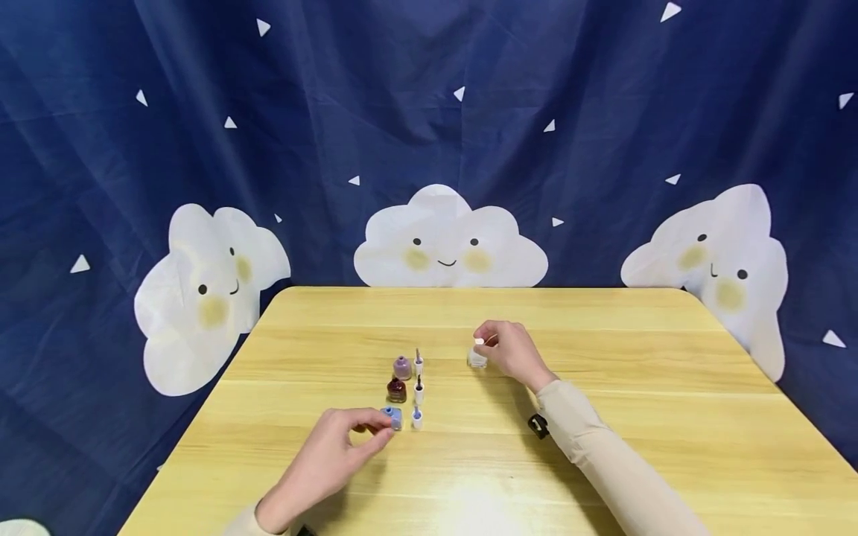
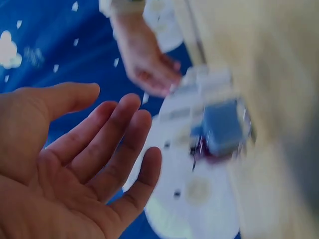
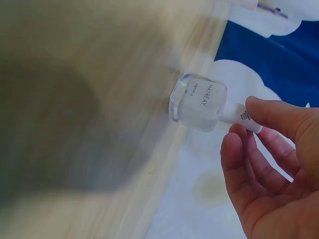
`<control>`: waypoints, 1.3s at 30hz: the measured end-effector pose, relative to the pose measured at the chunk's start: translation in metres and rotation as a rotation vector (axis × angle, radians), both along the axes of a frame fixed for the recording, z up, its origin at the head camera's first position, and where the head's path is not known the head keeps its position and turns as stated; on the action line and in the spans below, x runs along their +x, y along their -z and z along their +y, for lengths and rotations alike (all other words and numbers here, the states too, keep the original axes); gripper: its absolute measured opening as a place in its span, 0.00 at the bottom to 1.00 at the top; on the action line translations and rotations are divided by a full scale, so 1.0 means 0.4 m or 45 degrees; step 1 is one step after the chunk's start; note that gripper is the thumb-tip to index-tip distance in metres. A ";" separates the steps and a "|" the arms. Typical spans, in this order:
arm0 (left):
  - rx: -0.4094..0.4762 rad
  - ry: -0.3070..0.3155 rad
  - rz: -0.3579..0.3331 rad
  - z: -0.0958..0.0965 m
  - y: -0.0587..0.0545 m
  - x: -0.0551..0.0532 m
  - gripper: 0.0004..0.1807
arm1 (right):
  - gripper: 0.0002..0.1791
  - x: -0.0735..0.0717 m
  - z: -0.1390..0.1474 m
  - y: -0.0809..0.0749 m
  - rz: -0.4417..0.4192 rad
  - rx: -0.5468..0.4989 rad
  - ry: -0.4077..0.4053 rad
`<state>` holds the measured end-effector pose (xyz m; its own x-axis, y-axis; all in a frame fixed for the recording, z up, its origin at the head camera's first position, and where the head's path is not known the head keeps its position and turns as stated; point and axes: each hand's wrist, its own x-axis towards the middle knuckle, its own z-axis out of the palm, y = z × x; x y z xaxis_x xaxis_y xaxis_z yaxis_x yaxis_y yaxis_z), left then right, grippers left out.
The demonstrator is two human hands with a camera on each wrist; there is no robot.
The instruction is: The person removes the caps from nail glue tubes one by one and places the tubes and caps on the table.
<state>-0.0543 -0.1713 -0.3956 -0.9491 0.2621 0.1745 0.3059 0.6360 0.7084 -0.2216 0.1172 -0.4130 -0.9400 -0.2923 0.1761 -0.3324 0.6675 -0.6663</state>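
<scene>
My right hand (image 1: 515, 353) pinches the white cap of a nail polish bottle (image 3: 202, 102) between thumb and fingers. This bottle holds clear or whitish polish, has its cap on, and stands upright near the table's middle. My left hand (image 1: 335, 450) is beside an uncapped light blue nail polish bottle (image 2: 223, 127), its fingers relaxed and apart from the glass in the left wrist view. Behind the blue one stand an uncapped dark red bottle (image 1: 397, 391) and an uncapped purple bottle (image 1: 402, 368).
White brush caps stand brush-up right of the uncapped bottles: one by the purple (image 1: 418, 366), one by the red (image 1: 418, 393), one by the blue (image 1: 418, 420). The wooden table (image 1: 603, 327) ends at a dark blue curtain (image 1: 429, 141) with clouds.
</scene>
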 end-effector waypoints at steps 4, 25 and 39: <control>0.023 0.143 0.006 0.056 0.021 -0.001 0.07 | 0.09 0.043 0.009 0.003 0.030 -0.025 -0.050; 0.169 0.017 -0.286 0.341 0.101 -0.116 0.31 | 0.07 0.157 0.070 0.005 0.076 -0.012 -0.163; 0.489 -0.132 -0.355 0.396 0.135 -0.172 0.24 | 0.07 0.146 0.089 0.001 0.076 0.026 -0.156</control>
